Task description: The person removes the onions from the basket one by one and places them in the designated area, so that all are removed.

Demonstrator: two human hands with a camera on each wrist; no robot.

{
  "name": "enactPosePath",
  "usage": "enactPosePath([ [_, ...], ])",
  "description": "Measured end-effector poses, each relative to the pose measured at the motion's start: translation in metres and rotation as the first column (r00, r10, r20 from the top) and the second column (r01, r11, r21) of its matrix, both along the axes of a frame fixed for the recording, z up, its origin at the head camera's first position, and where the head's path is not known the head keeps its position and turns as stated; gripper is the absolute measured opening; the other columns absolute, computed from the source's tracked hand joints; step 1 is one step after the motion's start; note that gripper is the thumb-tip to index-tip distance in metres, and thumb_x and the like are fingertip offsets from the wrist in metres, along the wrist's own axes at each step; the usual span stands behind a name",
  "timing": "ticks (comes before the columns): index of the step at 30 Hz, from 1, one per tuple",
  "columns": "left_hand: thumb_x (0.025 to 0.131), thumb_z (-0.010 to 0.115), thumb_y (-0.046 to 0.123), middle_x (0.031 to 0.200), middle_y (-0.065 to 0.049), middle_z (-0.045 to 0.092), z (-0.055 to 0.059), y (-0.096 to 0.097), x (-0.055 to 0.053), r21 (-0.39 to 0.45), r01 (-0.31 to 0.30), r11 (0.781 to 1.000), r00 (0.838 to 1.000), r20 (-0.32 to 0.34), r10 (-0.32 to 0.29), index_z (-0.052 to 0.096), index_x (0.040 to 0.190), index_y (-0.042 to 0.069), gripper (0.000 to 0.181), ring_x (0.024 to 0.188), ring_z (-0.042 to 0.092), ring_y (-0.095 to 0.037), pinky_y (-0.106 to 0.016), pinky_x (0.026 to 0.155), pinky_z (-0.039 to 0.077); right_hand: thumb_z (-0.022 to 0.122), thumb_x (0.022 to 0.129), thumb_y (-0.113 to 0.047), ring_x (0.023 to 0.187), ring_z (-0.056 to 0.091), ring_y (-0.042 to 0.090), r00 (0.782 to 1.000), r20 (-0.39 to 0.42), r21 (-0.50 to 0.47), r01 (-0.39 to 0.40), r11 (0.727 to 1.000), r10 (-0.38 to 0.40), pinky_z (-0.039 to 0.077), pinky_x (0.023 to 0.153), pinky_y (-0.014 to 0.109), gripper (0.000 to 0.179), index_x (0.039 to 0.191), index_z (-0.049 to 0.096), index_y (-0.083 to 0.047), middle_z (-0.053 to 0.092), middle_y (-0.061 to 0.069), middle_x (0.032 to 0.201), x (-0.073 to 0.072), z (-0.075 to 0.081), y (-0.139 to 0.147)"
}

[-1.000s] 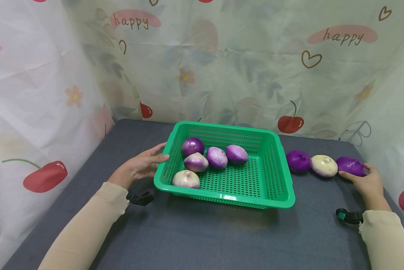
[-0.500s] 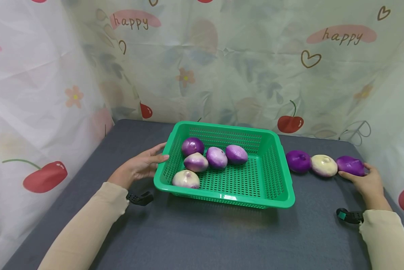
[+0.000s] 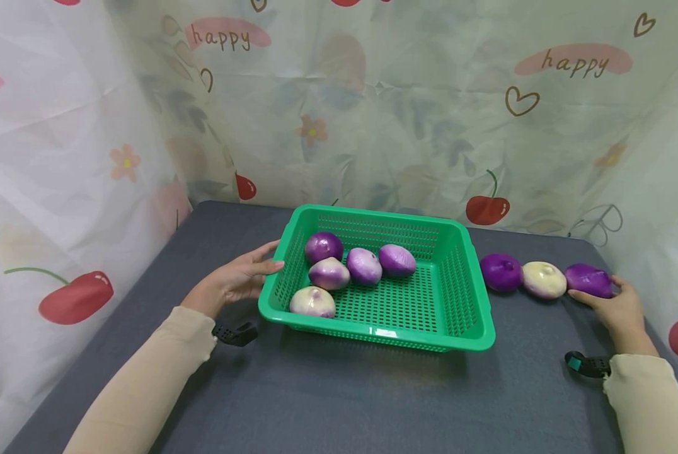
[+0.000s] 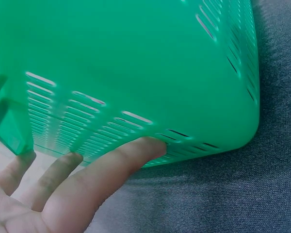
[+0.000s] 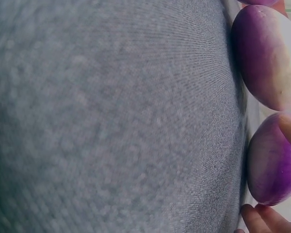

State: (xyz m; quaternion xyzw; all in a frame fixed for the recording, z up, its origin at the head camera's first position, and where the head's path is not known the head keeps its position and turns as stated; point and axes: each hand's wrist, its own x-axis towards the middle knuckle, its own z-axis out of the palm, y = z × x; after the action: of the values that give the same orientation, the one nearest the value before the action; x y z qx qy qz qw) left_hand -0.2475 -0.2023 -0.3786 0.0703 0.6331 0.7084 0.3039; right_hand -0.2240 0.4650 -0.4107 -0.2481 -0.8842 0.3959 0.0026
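Observation:
My right hand [image 3: 621,312] holds the rightmost purple onion [image 3: 588,280], thumb on the near side and fingers round its right end. In the right wrist view a fingertip lies on that onion [image 5: 274,162]. Left of it in the row sit a pale onion [image 3: 544,280] and a dark purple one [image 3: 501,272]. My left hand [image 3: 230,280] holds the left side of a green plastic basket [image 3: 375,331], thumb over the rim. The left wrist view shows fingers [image 4: 106,174] against the slotted outer wall [image 4: 136,63]. Several purple and pale onions [image 3: 364,266] lie inside, mostly toward the left.
A dark grey cloth [image 3: 339,403] covers the table. Patterned curtains [image 3: 373,113] close off the back and both sides. A thin grey cord [image 3: 600,217] lies by the back right corner.

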Motion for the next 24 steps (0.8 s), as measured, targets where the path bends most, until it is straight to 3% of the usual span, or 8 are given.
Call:
enactPosePath([
  [8,0.1,0.055,0.02,0.154,-0.024,0.022,-0.001,0.001,0.0,0.001,0.002,1.0,1.0,0.006,-0.002,0.006,0.156,0.027,0.076,0.13,0.044,-0.046,-0.058,0.092,0.049,0.059,0.09,-0.048,0.136,0.018,0.058,1.0,0.013,-0.008,0.005,1.0,-0.005,0.024,0.107,0.068,0.103,0.151,-0.005,0.007,0.006,0.042,0.15,0.003,0.001,0.002],
  [15,0.1,0.054,0.02,0.154,-0.023,0.022,-0.001,0.002,-0.001,0.002,0.0,1.0,1.0,0.002,0.0,0.007,0.156,0.028,0.074,0.126,0.049,-0.041,-0.057,0.091,0.05,0.056,0.092,-0.047,0.137,0.015,0.058,1.0,-0.008,-0.026,0.014,1.0,-0.014,0.022,0.108,0.067,0.101,0.151,-0.006,0.006,0.004,0.04,0.151,0.004,0.01,0.005],
  [20,0.101,0.053,0.018,0.153,-0.022,0.024,-0.002,0.002,-0.001,0.001,-0.012,1.0,1.0,0.008,0.012,0.007,0.156,0.029,0.072,0.126,0.049,-0.042,-0.058,0.091,0.049,0.057,0.092,-0.049,0.139,0.01,0.057,0.996,-0.092,-0.035,-0.012,0.999,0.008,0.019,0.108,0.069,0.099,0.153,-0.003,0.002,0.0,0.036,0.154,0.006,0.031,-0.004],
  [24,0.101,0.053,0.019,0.154,-0.021,0.024,-0.001,0.001,-0.001,-0.009,-0.018,1.0,1.0,0.015,0.018,0.008,0.156,0.03,0.072,0.128,0.047,-0.043,-0.058,0.092,0.049,0.06,0.091,-0.05,0.142,0.008,0.051,0.983,-0.173,-0.04,-0.073,0.997,0.065,0.018,0.109,0.068,0.098,0.156,-0.001,-0.01,0.001,0.028,0.158,0.005,0.055,-0.028],
])
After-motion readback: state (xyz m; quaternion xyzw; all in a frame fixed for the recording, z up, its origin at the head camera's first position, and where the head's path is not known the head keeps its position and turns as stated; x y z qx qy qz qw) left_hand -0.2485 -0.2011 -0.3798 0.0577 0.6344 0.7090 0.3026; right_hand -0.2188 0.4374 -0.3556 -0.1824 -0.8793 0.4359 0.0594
